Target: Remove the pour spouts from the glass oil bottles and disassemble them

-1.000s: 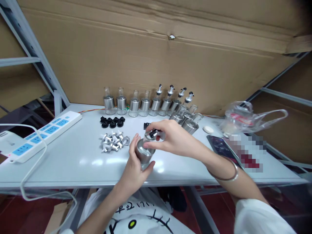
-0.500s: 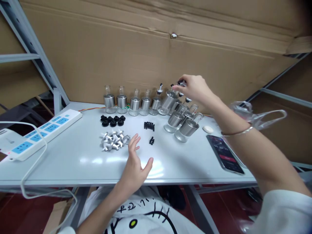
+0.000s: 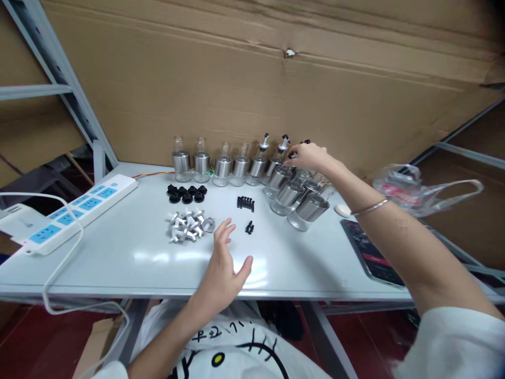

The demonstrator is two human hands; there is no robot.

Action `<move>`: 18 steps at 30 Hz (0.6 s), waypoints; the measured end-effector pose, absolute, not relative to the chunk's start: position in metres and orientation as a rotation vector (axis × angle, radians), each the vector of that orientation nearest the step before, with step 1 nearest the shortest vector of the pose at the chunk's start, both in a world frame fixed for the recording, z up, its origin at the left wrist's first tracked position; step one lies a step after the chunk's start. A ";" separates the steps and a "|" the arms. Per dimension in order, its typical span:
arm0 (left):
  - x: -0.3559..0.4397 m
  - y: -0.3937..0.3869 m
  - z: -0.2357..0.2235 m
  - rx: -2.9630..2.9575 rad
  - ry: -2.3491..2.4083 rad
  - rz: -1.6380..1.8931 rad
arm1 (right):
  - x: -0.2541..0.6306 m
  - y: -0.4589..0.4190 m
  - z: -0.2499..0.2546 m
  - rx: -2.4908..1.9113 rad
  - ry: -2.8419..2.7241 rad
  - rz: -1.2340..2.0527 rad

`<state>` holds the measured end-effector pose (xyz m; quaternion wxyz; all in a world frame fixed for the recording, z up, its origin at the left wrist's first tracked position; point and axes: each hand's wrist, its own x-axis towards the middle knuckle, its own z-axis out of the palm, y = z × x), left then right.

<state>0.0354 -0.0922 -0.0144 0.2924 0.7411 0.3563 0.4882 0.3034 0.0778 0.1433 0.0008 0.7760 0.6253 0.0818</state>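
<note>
My right hand (image 3: pixel 310 158) reaches over the back right group of bottles, fingers closed around the top of a glass oil bottle (image 3: pixel 277 179) with a steel sleeve. Those fingers partly cover its black and silver pourer. To its left, two bottles with pourers, an oil bottle (image 3: pixel 258 166) and another (image 3: pixel 273 167), stand in the back row. In front of the hand are more sleeved bottles (image 3: pixel 287 197). My left hand (image 3: pixel 224 271) hovers over the table's front, fingers apart and holding nothing. Nearest to it are a pile of silver pourer spouts (image 3: pixel 189 226) and small black caps (image 3: pixel 249 227).
Open-necked bottles (image 3: pixel 181 166) stand at the back left, before a cardboard wall (image 3: pixel 189 89). Black stoppers (image 3: pixel 187 193) and short black tubes (image 3: pixel 245 203) lie mid-table. A power strip (image 3: pixel 84 210) is left; a phone (image 3: pixel 371 252) and plastic bag (image 3: pixel 406 189) are right.
My right hand has come down slightly from a pourer top onto another bottle. The bottle left of it now stands further back in the row. My left hand keeps its open pose.
</note>
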 end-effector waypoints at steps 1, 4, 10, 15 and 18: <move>0.036 -0.092 -0.015 1.976 0.945 1.302 | 0.304 0.078 0.143 2.432 1.958 0.243; 0.036 -0.091 -0.017 1.971 0.940 1.304 | 0.306 0.075 0.149 2.425 1.963 0.188; 0.037 -0.092 -0.015 1.891 0.890 1.402 | 0.276 0.021 0.156 2.697 2.585 0.810; 0.035 -0.094 -0.014 1.770 0.762 1.525 | 0.193 -0.064 0.097 1.958 3.443 0.433; 0.032 -0.096 -0.014 1.783 0.741 1.470 | 0.162 -0.095 0.069 1.573 3.529 -0.222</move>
